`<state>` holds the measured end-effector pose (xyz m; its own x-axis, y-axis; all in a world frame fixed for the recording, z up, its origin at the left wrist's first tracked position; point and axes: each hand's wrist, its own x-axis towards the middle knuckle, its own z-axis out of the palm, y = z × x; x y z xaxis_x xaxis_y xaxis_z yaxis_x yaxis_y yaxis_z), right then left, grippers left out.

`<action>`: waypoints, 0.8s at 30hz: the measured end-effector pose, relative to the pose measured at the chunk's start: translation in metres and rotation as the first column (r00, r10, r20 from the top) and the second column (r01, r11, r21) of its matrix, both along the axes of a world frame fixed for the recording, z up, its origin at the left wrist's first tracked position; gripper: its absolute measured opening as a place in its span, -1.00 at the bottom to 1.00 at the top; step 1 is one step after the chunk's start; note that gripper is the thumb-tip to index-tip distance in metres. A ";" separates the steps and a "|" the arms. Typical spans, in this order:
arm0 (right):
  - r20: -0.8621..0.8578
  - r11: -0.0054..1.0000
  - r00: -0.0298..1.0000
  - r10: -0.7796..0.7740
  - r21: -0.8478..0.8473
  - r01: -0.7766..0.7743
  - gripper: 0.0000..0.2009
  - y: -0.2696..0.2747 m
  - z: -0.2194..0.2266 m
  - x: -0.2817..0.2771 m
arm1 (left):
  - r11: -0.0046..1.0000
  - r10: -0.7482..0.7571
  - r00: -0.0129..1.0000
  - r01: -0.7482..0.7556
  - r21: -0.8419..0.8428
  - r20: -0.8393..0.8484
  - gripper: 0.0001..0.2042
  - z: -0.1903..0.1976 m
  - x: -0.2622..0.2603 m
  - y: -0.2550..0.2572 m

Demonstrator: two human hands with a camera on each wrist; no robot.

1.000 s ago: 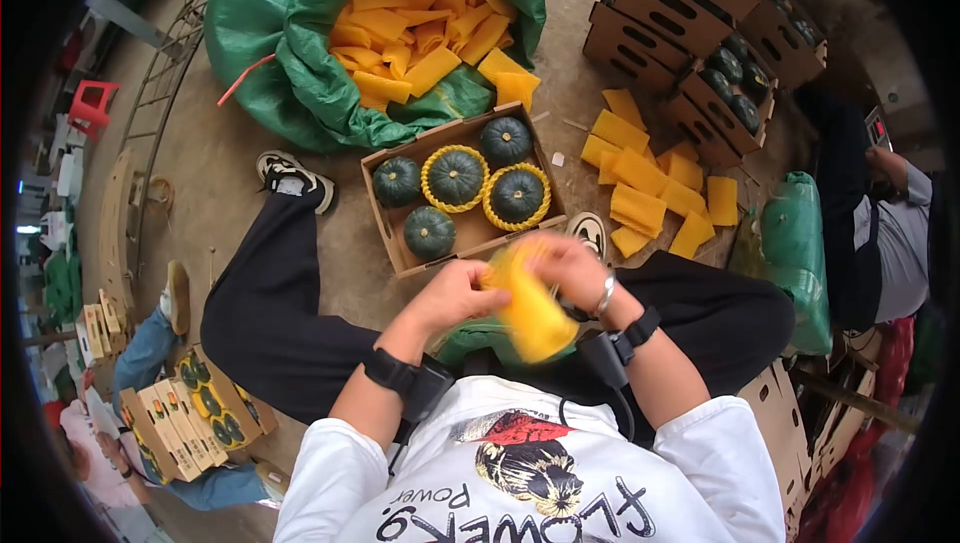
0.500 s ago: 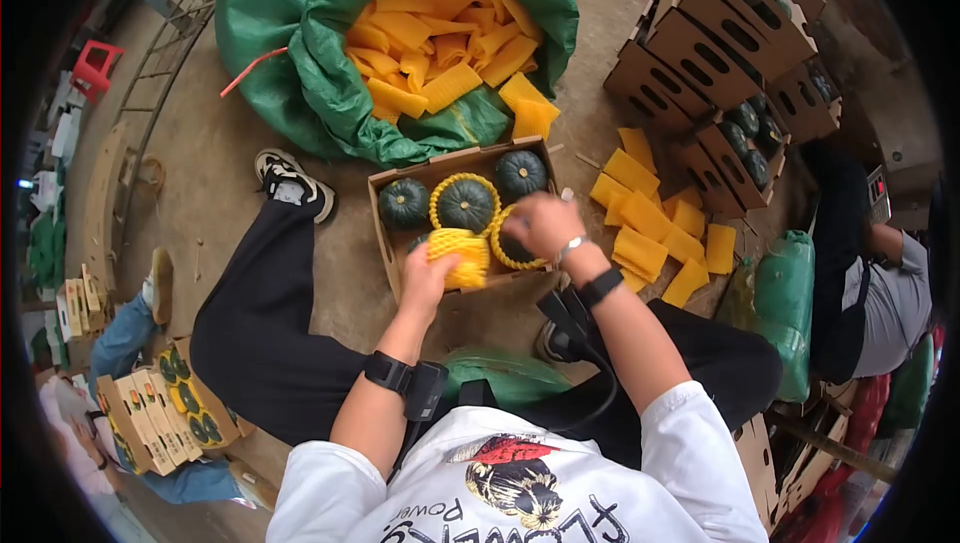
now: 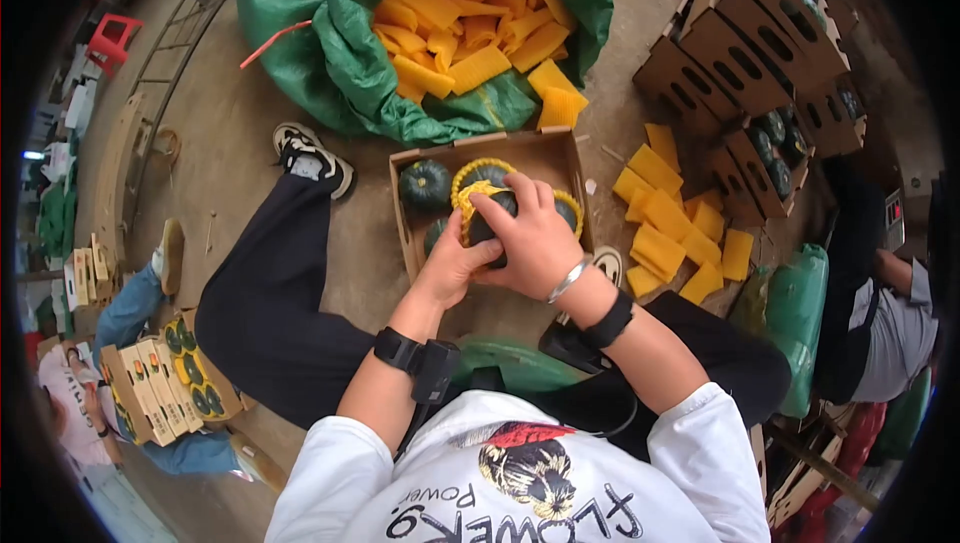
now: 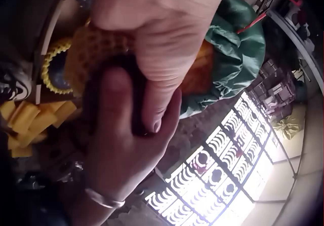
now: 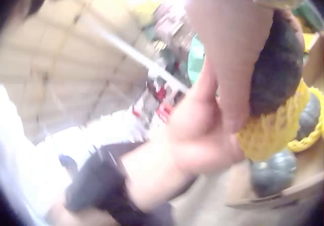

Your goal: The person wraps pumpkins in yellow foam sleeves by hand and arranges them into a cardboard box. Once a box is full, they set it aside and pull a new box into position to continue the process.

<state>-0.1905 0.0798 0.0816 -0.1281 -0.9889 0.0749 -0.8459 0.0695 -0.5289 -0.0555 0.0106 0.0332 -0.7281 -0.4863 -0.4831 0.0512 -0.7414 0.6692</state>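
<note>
Over the near side of the cardboard box (image 3: 405, 233), both hands grip a dark green pumpkin (image 5: 278, 64). A yellow foam net (image 5: 276, 135) covers part of it in the right wrist view. The left hand (image 3: 450, 268) holds the net and the pumpkin from the left and below. Curled over the pumpkin's right side are the fingers of the right hand (image 3: 535, 243), which wears a silver bracelet. Other pumpkins lie in the box: a bare one (image 3: 425, 185) at left and one in a net (image 3: 568, 213) at right. The hands partly hide the rest.
Beyond the box stands a green sack (image 3: 345, 53) full of flattened yellow nets (image 3: 480, 68). More nets (image 3: 665, 213) lie on the floor at right, near stacked cartons (image 3: 765, 43) and a green bundle (image 3: 797, 313). Another person (image 3: 75, 413) is at far left.
The left hand carried the net from above the lap to the box. The right hand let go of it, reached among the pumpkins and now grips one, which sits partly in the net.
</note>
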 end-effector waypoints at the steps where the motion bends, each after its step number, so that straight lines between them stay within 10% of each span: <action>1: 0.171 1.000 0.985 -0.002 0.008 0.000 -0.15 0.010 0.005 -0.005 | 1.000 0.006 0.999 -0.005 0.025 -0.054 -0.33 -0.008 0.008 0.007; 2: 0.365 1.000 0.931 0.010 -0.022 -0.002 -0.31 0.017 -0.001 -0.015 | 0.999 0.013 0.993 -0.008 0.044 -0.117 -0.32 -0.016 0.012 0.013; 3: 0.853 0.974 0.475 -0.218 0.164 0.154 -0.38 0.026 -0.017 -0.020 | 0.999 0.007 0.992 -0.002 0.037 -0.128 -0.32 -0.010 0.015 0.016; 4: 0.909 0.908 -0.213 -0.359 0.393 0.146 -0.44 0.035 -0.042 -0.024 | 0.988 -0.035 0.951 0.078 0.131 -0.307 -0.33 -0.002 0.017 0.020; 6: 0.818 0.937 -0.479 -0.319 0.348 -0.028 -0.55 0.052 -0.063 -0.001 | 0.961 -0.072 0.875 0.189 0.203 -0.479 -0.35 0.007 0.022 0.030; 9: 0.791 0.939 -0.590 -0.161 0.306 0.154 -0.62 0.066 -0.059 0.029 | 0.942 -0.066 0.877 0.211 0.260 -0.475 -0.35 0.017 0.023 0.038; 11: 0.963 0.881 -0.109 -0.248 0.271 0.387 -0.70 0.065 -0.083 0.016 | 0.956 -0.150 0.919 0.229 0.184 -0.364 -0.39 0.025 0.028 0.032; 12: 0.843 0.825 0.374 -0.386 0.135 0.548 -0.78 0.067 -0.092 0.002 | 0.957 -0.150 0.919 0.228 0.179 -0.366 -0.39 0.027 0.029 0.033; 15: 0.611 0.801 0.622 -0.490 0.033 0.598 -0.77 0.072 -0.044 0.015 | 0.990 -0.004 0.992 -0.014 -0.139 -0.130 -0.38 0.028 0.027 0.034; 18: 0.852 0.822 0.370 -0.371 0.116 0.558 -0.75 0.081 -0.046 0.014 | 0.974 -0.079 0.990 0.051 -0.220 -0.119 -0.36 0.030 0.033 0.030; 20: 0.981 0.855 -0.076 -0.176 0.191 0.482 -0.73 0.090 -0.059 0.005 | 0.974 -0.098 0.989 0.073 -0.213 -0.112 -0.37 0.027 0.033 0.030; 22: 0.970 0.862 -0.194 -0.147 0.221 0.455 -0.68 0.083 -0.063 0.008 | 0.993 -0.091 0.992 0.084 -0.077 -0.090 -0.37 0.017 0.028 0.037; 24: 0.699 0.907 -0.709 -0.097 0.355 0.226 -0.62 0.073 -0.060 0.021 | 0.973 -0.113 0.994 0.113 -0.203 0.012 -0.32 0.002 0.019 0.044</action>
